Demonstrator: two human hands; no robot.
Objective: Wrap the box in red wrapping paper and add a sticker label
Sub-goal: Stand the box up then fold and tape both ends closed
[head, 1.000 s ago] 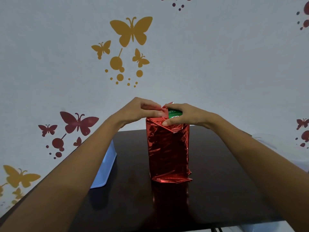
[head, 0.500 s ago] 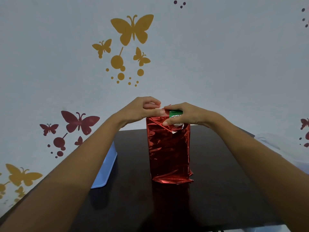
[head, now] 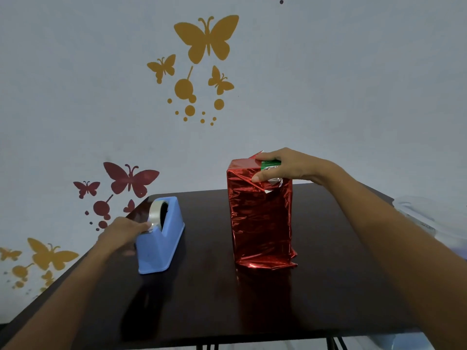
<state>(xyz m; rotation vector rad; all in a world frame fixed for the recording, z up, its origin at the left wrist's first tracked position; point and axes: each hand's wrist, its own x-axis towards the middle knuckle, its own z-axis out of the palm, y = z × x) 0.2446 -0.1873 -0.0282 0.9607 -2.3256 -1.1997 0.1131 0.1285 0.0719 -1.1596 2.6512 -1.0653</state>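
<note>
A tall box wrapped in shiny red paper (head: 261, 223) stands upright on the dark table (head: 202, 306). A green corner of the box (head: 271, 163) shows at its open top. My right hand (head: 290, 165) grips the top of the box, thumb pressing the folded paper on the front, fingers over the top edge. My left hand (head: 121, 231) is far to the left at a blue tape dispenser (head: 161, 246), its fingertips touching the clear tape roll (head: 155, 213) near the cutter. The thumb is hidden.
The dispenser stands near the table's left edge. A clear plastic object (head: 424, 213) lies off the table's right side. A wall with butterfly decals is right behind the table. The paper flares out crumpled at the box's base.
My left hand has let go of the paper at the box top and moved left and down to the tape dispenser. The view has swung left. My right hand still holds the top fold.
</note>
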